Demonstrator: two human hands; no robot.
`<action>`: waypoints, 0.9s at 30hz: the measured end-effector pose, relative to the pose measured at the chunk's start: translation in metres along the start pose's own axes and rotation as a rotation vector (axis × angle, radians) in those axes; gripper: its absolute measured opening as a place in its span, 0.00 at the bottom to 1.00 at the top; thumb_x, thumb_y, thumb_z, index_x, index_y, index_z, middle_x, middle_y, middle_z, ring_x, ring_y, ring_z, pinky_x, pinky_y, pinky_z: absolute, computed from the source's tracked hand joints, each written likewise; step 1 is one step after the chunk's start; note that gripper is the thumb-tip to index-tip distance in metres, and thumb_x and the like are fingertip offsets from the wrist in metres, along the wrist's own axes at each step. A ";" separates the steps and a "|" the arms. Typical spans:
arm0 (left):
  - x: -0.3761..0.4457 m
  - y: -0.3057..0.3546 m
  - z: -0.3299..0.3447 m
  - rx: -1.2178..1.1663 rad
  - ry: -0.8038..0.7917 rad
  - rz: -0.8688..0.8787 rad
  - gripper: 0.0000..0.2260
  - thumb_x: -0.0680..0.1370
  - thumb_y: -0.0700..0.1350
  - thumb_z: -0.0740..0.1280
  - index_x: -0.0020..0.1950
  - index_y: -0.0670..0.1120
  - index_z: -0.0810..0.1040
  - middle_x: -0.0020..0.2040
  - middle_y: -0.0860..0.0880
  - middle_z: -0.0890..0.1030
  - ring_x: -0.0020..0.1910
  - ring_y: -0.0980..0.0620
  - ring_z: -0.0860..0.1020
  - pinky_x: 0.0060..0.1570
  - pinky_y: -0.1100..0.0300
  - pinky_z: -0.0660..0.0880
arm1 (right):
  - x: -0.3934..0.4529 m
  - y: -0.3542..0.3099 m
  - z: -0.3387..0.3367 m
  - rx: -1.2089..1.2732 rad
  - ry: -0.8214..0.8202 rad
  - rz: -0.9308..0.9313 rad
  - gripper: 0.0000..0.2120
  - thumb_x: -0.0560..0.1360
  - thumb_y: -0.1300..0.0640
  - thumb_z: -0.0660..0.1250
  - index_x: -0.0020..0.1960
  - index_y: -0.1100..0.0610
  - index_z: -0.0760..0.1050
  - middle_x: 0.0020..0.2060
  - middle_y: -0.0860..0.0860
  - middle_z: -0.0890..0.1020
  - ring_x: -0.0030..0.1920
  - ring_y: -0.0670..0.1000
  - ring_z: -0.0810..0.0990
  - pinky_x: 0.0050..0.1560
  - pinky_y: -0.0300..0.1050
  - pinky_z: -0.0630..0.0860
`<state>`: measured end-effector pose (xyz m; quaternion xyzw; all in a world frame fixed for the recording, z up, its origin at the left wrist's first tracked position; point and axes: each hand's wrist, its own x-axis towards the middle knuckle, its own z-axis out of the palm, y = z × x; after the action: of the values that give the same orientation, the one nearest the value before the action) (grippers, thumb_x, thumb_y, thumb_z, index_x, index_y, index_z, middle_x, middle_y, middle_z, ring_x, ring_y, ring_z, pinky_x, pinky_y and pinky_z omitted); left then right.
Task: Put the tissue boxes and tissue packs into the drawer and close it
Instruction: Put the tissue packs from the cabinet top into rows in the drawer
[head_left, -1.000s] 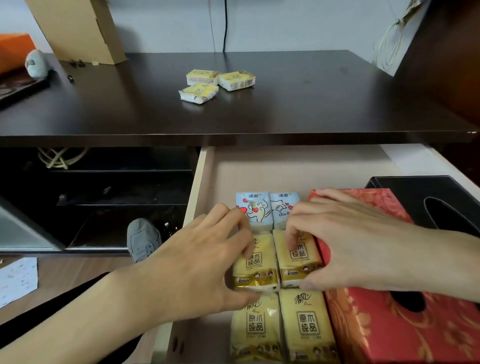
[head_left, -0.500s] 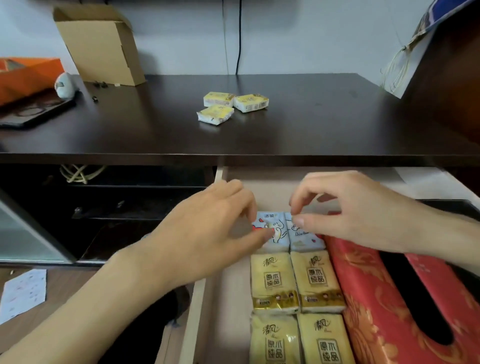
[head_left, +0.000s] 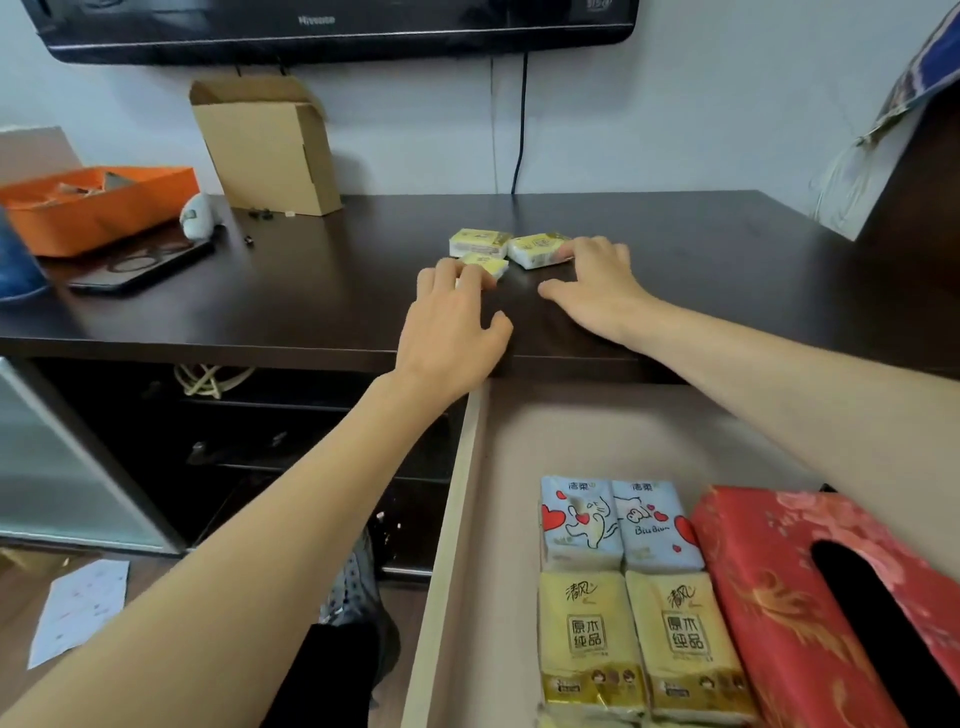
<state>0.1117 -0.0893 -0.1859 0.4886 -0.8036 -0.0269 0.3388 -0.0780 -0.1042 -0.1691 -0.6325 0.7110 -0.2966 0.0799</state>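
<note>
Three small yellow tissue packs lie on the dark tabletop (head_left: 727, 270): a back-left pack (head_left: 475, 242), a right pack (head_left: 537, 249) and a near pack (head_left: 491, 266). My left hand (head_left: 452, 322) reaches with spread fingers, fingertips touching the near pack. My right hand (head_left: 597, 283) rests its fingers against the right pack, thumb apart on the table. Below, the open drawer (head_left: 452, 519) holds two blue cartoon packs (head_left: 618, 522), yellow packs (head_left: 636, 642) and a red tissue box (head_left: 810, 587).
A cardboard box (head_left: 265, 145) and an orange tray (head_left: 93, 200) stand at the back left of the tabletop, with a dark flat device (head_left: 140, 265) near them. A TV (head_left: 332, 26) hangs above. A paper sheet (head_left: 78, 608) lies on the floor at left.
Both hands have left the packs in the drawer and moved up and forward onto the tabletop, reaching the small yellow packs. The view has tilted upward.
</note>
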 end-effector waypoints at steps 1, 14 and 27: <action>0.009 -0.005 0.003 -0.025 -0.046 -0.047 0.19 0.76 0.51 0.65 0.65 0.46 0.74 0.67 0.47 0.71 0.67 0.47 0.65 0.57 0.54 0.70 | 0.008 0.001 0.003 -0.046 -0.004 0.004 0.29 0.78 0.46 0.67 0.76 0.53 0.67 0.75 0.56 0.67 0.77 0.58 0.58 0.73 0.55 0.62; 0.028 -0.016 0.008 0.205 -0.082 -0.042 0.22 0.77 0.56 0.59 0.64 0.46 0.78 0.59 0.45 0.71 0.59 0.43 0.66 0.55 0.48 0.73 | 0.034 0.006 0.007 -0.372 0.029 -0.102 0.27 0.77 0.41 0.62 0.71 0.53 0.75 0.64 0.55 0.71 0.68 0.59 0.66 0.63 0.56 0.70; 0.027 -0.016 0.002 -0.109 -0.164 -0.145 0.10 0.73 0.58 0.67 0.47 0.54 0.80 0.57 0.50 0.75 0.57 0.48 0.74 0.46 0.55 0.68 | 0.001 0.012 -0.008 -0.273 0.033 -0.190 0.19 0.79 0.40 0.64 0.63 0.51 0.77 0.56 0.54 0.73 0.58 0.57 0.73 0.50 0.51 0.71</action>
<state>0.1152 -0.1201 -0.1793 0.5223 -0.7886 -0.1347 0.2952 -0.0923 -0.1021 -0.1681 -0.6968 0.6831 -0.2136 -0.0469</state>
